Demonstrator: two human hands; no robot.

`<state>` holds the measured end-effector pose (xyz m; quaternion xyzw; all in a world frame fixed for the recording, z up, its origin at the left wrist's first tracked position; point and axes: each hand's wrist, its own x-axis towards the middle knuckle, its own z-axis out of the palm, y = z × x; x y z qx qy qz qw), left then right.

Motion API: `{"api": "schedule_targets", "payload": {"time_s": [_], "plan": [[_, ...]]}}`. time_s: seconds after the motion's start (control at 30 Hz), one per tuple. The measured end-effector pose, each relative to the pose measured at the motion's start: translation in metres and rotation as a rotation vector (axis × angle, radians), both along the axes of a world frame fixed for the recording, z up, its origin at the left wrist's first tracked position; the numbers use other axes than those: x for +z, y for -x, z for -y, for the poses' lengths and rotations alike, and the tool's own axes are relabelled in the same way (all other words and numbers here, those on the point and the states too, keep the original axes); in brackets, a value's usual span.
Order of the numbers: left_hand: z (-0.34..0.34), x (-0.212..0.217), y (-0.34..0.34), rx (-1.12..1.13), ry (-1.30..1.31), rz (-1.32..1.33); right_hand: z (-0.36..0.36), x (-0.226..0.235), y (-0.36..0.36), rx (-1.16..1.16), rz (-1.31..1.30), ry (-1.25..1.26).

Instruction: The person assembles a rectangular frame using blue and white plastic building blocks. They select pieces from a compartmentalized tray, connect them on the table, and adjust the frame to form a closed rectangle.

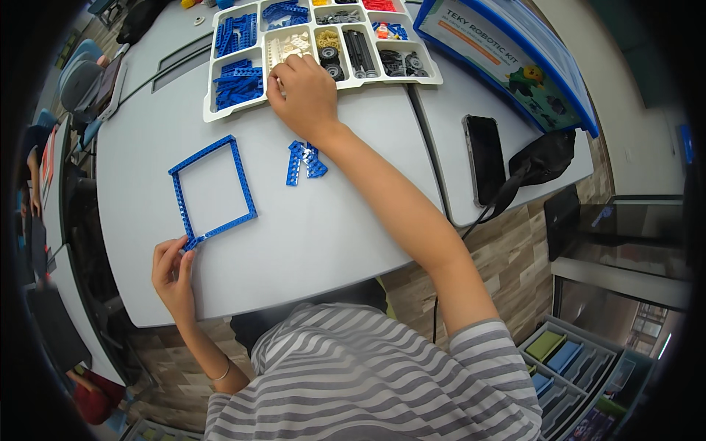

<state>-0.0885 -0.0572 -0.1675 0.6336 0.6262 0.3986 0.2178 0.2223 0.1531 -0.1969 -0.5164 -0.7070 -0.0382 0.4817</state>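
Observation:
A square frame of blue building beams [245, 176] lies on the left of the grey table. My left hand [174, 268] pinches its near left corner between thumb and fingers. At the far side, my right hand [303, 92] reaches into a white sorting tray [246, 112], over the compartment of cream-coloured pieces [285, 45]. Its fingers are curled downward and drawn together; the fingertips, and whatever is in them, are hidden. Several short blue pieces [305, 163] lie in a small heap just below my right wrist, apart from the frame.
Blue beams [239, 82], black wheels [331, 62] and dark grey parts [403, 63] fill other tray compartments. A blue-rimmed kit box [507, 62] stands at the far right. Near it lie a phone [484, 160] and a black pouch with strap [544, 158]. A gap [426, 140] runs between the tables.

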Motion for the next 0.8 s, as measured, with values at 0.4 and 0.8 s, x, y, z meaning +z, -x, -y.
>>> {"api": "schedule_targets", "payload": {"time_s": [0.4, 0.8], "plan": [[0.0, 0.006, -0.01, -0.019, 0.011, -0.008, 0.0, 0.001, -0.007, 0.044, 0.001, -0.009], [-0.003, 0.006, -0.007, -0.024, -0.009, 0.058, 0.007, 0.011, -0.007, -0.01, 0.099, 0.104]]}}
